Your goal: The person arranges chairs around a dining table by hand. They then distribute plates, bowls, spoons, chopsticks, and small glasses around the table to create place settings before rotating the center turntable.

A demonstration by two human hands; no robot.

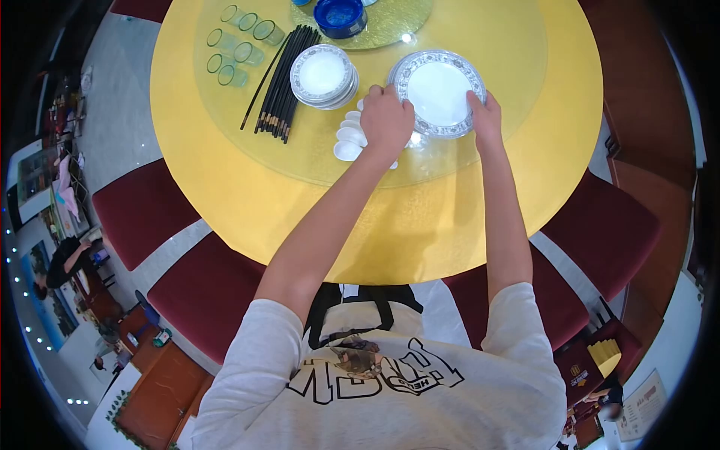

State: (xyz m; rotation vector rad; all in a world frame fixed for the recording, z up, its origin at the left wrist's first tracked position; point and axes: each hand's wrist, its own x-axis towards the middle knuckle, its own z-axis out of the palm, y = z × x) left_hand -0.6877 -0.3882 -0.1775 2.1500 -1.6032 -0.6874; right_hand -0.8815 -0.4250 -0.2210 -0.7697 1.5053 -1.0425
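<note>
A stack of large white plates with patterned rims (437,91) lies on the glass turntable. My right hand (486,118) grips the right edge of this stack, thumb on the rim. At the stack's left edge is my left hand (388,120), its fingers curled; what they hold, if anything, is hidden. White spoons (348,150) lie just left of and below my left hand, partly covered by it. Further left stands a stack of small patterned plates (322,75), beside a bundle of dark chopsticks (283,90).
Several clear glasses (248,52) lie at the upper left of the turntable. A blue ashtray (340,18) sits at the top centre. Dark red chairs (152,212) surround the yellow round table (322,240). Another person (64,262) is far off at the left.
</note>
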